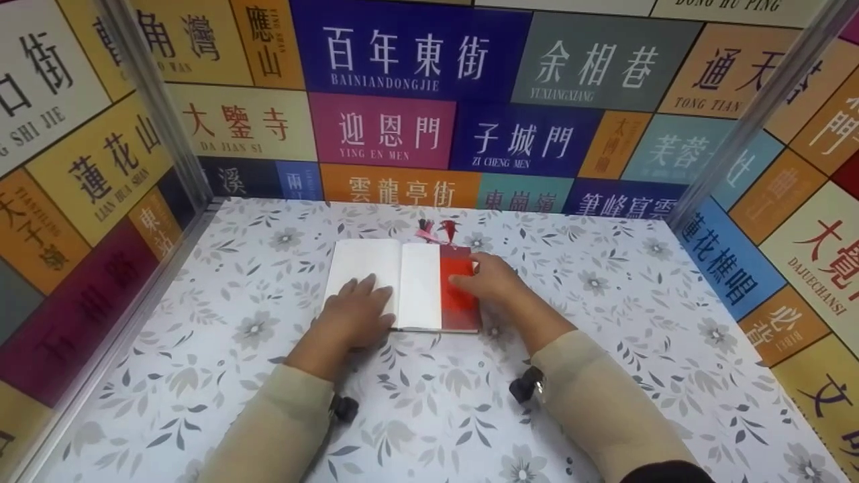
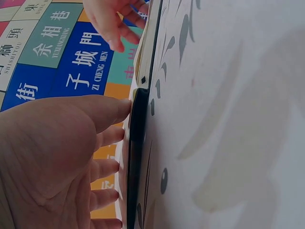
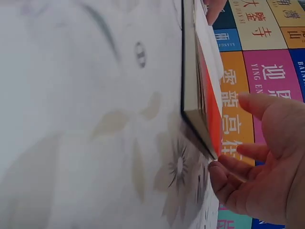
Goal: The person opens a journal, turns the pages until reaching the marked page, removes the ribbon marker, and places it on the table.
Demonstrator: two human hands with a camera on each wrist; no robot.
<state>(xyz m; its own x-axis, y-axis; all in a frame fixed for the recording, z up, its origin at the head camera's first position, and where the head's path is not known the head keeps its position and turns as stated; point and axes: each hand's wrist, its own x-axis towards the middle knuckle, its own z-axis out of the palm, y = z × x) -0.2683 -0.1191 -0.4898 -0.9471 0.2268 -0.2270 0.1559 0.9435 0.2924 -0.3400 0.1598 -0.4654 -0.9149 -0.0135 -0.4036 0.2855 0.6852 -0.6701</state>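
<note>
An open book (image 1: 421,285) lies on the table. Its left page is white, while a white strip and a red area (image 1: 458,305) show on the right. My left hand (image 1: 356,310) rests on the left page with fingers spread; in the left wrist view its fingertips (image 2: 110,168) are along the book's surface. At the right edge is my right hand (image 1: 493,278), its thumb over the red area in the head view. The right wrist view has that thumb raised apart from the page and the lower fingers (image 3: 233,167) by the book's corner.
Red and pink ribbon ends or tassels (image 1: 436,231) stick out beyond the book's far edge. A white cloth with grey leaves and flowers (image 1: 255,332) covers the table. Panels with Chinese place names (image 1: 409,60) stand behind and at both sides, with clear corner posts (image 1: 168,107).
</note>
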